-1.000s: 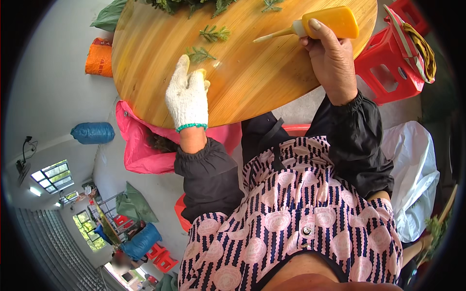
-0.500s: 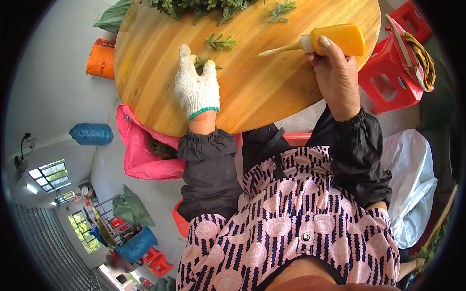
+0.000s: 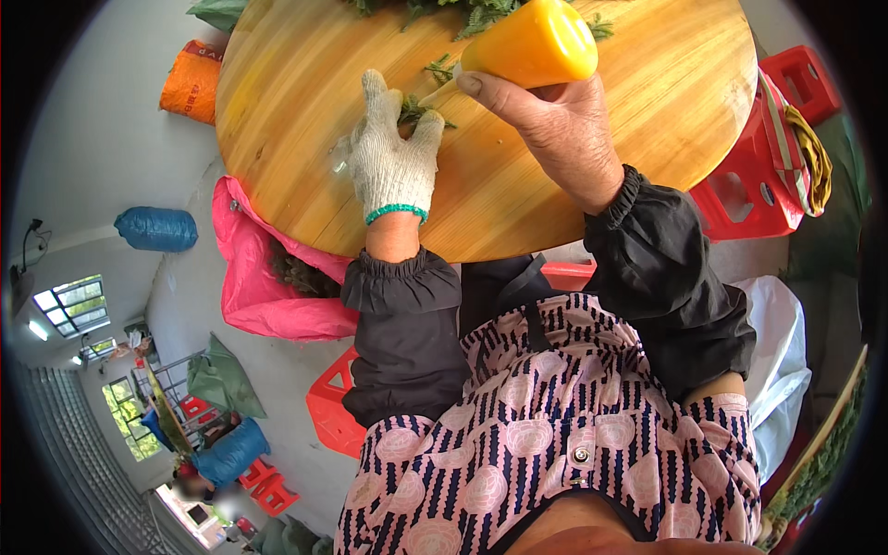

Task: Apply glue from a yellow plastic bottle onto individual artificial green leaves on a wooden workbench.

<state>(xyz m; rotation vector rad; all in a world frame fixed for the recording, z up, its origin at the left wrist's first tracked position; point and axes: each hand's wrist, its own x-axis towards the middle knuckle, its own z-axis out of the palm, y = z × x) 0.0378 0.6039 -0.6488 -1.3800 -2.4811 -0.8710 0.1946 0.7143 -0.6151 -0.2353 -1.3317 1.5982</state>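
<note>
My left hand (image 3: 393, 174), in a white knit glove with a green cuff edge, holds a small green conifer sprig (image 3: 413, 111) between thumb and fingers, over the round wooden table (image 3: 305, 176). Something clear and shiny shows at the glove's left side; I cannot make out what it is. In my bare right hand (image 3: 572, 139) is a yellow squeeze bottle (image 3: 541, 42), tilted with its pale thin nozzle (image 3: 442, 94) pointing down left at the sprig. Another loose sprig (image 3: 438, 68) lies just beyond, partly behind the bottle.
More conifer greenery (image 3: 425, 13) lies at the table's far edge. A pink bag (image 3: 250, 301) with dark contents stands at the near left, beside a red stool (image 3: 333, 407). Red stools (image 3: 745, 199) with cloth on them stand at the right. An orange bag (image 3: 191, 81) is at the left.
My right hand has brought the bottle left and tipped it, so its nozzle is now at the sprig. My left hand has shifted slightly right, still with the sprig.
</note>
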